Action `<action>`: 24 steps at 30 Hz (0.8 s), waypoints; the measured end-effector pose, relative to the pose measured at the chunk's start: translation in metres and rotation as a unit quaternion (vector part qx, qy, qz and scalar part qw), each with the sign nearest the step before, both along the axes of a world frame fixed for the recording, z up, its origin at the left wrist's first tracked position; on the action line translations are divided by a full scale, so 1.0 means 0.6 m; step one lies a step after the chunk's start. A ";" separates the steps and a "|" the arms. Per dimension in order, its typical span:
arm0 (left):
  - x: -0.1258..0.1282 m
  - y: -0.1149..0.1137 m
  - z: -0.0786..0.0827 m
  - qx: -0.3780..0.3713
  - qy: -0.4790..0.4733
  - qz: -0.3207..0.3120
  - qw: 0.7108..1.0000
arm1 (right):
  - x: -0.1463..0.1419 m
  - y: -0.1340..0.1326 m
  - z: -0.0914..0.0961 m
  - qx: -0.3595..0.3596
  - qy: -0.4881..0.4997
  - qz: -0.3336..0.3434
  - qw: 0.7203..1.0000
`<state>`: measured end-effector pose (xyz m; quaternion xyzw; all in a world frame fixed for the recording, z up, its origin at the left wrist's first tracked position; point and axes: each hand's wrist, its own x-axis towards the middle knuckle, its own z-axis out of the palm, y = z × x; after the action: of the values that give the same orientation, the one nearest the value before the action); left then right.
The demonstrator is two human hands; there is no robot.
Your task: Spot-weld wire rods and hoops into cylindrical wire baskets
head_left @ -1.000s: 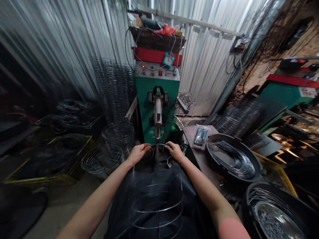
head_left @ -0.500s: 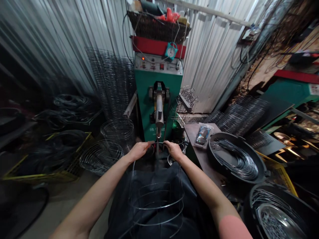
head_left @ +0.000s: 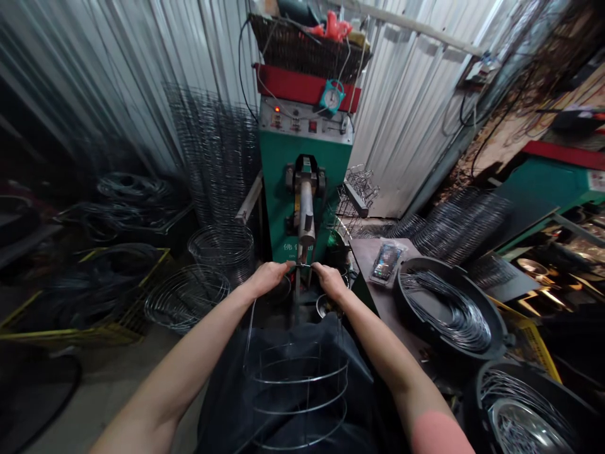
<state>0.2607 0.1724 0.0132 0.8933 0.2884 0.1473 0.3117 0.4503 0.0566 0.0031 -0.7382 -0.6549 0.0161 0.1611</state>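
Fingers of my left hand (head_left: 268, 279) and right hand (head_left: 329, 281) curl closed on the top hoop of one silver wire cage (head_left: 297, 384), just under the electrode of the green spot-welding machine (head_left: 306, 189); the cage looks light, stiff and springy, best held by that hoop. Three lower hoops show; two round black tubs (head_left: 491, 328) of wire hoops sit to my right.

The left forearm (head_left: 189, 340) and the right forearm (head_left: 378, 340) are stretched forward and angled inward, with the left hand (head_left: 268, 279) and the right hand (head_left: 329, 282) held just apart at the centre of the view, backs turned upward. The fingers (head_left: 282, 268) are curled downward, and a pink sleeve (head_left: 439, 434) is worn on the right arm
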 end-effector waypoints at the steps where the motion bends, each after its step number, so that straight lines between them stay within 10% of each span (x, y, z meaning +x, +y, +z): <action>1: 0.002 0.002 0.002 0.001 -0.001 0.001 1.000 | 0.002 0.003 0.000 0.003 0.006 0.000 1.000; 24: 0.006 0.001 0.012 -0.068 -0.048 0.017 0.996 | 0.007 0.011 0.002 0.030 0.099 -0.007 0.995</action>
<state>0.2645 0.1729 0.0207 0.8568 0.2979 0.1750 0.3829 0.4548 0.0635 0.0042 -0.7323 -0.6309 0.0685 0.2469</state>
